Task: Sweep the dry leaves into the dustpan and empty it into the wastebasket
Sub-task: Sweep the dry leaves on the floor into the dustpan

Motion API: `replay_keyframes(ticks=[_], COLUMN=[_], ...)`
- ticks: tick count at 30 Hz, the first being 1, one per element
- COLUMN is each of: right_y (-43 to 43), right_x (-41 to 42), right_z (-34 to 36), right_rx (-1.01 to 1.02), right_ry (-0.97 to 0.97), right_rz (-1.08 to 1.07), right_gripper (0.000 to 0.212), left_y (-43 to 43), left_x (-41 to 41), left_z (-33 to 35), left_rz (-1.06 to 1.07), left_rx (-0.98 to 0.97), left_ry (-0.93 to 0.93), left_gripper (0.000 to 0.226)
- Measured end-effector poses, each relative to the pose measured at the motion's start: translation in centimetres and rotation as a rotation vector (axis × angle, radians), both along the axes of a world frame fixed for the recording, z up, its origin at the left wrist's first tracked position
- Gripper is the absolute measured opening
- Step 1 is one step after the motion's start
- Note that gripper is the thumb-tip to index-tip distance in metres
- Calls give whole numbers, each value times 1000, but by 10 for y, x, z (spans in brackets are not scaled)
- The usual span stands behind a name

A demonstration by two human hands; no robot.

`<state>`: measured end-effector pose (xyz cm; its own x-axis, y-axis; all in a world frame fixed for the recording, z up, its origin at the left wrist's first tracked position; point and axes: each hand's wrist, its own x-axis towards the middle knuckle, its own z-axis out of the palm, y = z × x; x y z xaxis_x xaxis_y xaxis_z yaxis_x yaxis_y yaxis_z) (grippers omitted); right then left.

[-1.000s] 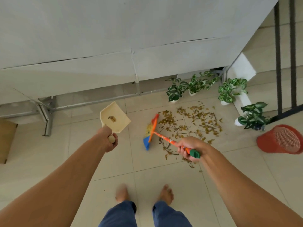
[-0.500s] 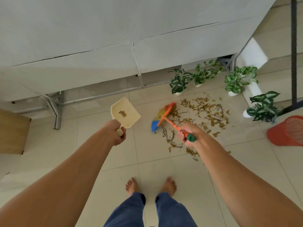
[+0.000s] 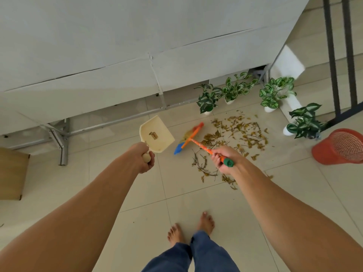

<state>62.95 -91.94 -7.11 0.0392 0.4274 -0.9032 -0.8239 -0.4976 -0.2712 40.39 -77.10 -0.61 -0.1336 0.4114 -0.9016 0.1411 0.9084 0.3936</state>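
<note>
My left hand [image 3: 142, 157] grips the handle of a cream dustpan [image 3: 157, 135], held in the air with a small label inside it. My right hand [image 3: 224, 159] holds the orange stick of a small broom [image 3: 189, 138] with a green end cap; its orange, yellow and blue head hangs at the left edge of the dry leaves [image 3: 238, 133]. The leaves and some twigs lie scattered on the pale floor tiles in front of me. The red mesh wastebasket [image 3: 339, 147] lies tipped at the far right.
Several potted plants [image 3: 208, 99] stand along the grey wall and a white post [image 3: 290, 103] behind the leaves. Black railing bars [image 3: 334, 55] rise at the right. A metal frame leg [image 3: 62, 142] and a wooden board [image 3: 11, 173] are at the left. My bare feet [image 3: 190, 228] stand below.
The view has shifted as I step closer. Both hands stay closed on their tools, and the broom head has lifted and moved slightly away from the leaf pile's left edge.
</note>
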Motion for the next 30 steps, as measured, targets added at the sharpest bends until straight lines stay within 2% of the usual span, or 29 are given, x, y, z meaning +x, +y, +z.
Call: replay_keyframes(ticks=[7,15,20,25,28,30], right_y=[-50,-36,-7,-27,-40,-44], right_x=[-14,-12,27,85,114,130], right_z=[17,17,-2,-14,-1,9], right_rx=[-17,55,44,-18,-37,-28], right_ry=[-105,-118,-52,-59,-84,-85], right_rz=[-89,73,81,8,20,30], right_gripper=[16,24,12,18,12,15], left_y=[-1,-4,-4,-8,-6,-4], left_x=[-13,0,21,59,87,104], left_z=[3,16,9,3,-1,-6], left_rz=[-33,-33,0,44,55,61], left_rx=[4,-1,-24,-35,-33,-48], left_ry=[-59,-85,-62,-30,-14,-3], left_gripper=[35,25,29,29,29,31])
